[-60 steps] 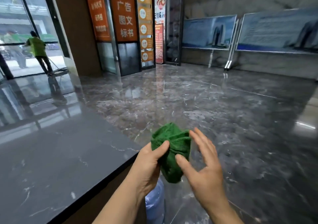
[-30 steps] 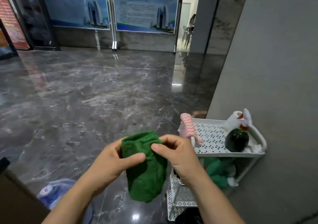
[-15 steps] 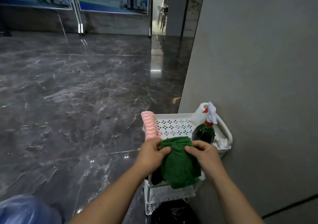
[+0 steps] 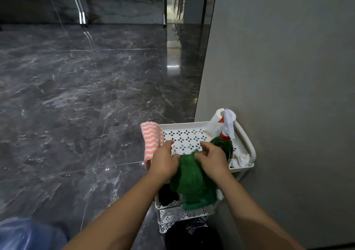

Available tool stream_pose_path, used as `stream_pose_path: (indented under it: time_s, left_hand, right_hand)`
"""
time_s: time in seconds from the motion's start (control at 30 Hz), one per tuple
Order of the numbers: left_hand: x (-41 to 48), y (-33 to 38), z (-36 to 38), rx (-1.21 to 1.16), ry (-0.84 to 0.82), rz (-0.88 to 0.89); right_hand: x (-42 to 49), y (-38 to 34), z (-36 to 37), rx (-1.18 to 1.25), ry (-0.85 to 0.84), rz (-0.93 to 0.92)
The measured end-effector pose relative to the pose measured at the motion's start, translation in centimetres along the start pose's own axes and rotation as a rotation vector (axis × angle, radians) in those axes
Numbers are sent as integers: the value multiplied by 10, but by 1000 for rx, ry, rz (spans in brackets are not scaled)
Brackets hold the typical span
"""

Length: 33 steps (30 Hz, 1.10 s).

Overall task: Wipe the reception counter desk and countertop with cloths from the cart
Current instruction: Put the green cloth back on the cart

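A green cloth (image 4: 192,178) hangs over the near rim of the white perforated cart (image 4: 184,134), draping down its front. My left hand (image 4: 164,160) grips the cloth's left top edge and my right hand (image 4: 212,158) grips its right top edge, both just above the cart's top tray. A pink-and-white striped cloth (image 4: 151,138) is draped over the tray's left rim, right beside my left hand. The reception counter is out of view.
On the top tray stand a green spray bottle (image 4: 223,146) with a white trigger, a white paper roll (image 4: 218,122) and crumpled tissue (image 4: 241,159). A grey wall (image 4: 288,96) rises right of the cart. A blue water jug (image 4: 28,234) lies at the lower left on the marble floor.
I turned from the counter to the cart by the wall. Both hands carried the green cloth down to the cart's front rim, where it now drapes.
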<state>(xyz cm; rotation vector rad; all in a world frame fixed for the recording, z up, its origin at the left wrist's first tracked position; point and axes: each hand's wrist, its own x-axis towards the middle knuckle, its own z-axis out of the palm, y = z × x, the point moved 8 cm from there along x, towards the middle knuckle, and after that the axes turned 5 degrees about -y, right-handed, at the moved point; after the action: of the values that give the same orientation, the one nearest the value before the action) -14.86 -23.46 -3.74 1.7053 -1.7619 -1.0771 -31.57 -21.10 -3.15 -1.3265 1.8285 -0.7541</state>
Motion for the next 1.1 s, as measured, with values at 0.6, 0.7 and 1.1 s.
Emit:
stream_pose_path:
  time_s: [0.6, 0.7, 1.1]
  left_hand:
    - [-28, 21, 27, 849, -191, 354]
    - [-27, 30, 5, 689, -143, 384]
    - [-34, -30, -148, -272, 455, -73]
  right_hand:
    - [-26, -10, 18, -791, -292, -266]
    - [-17, -23, 10, -660, -304, -207]
    - [19, -142, 73, -665, -151, -244]
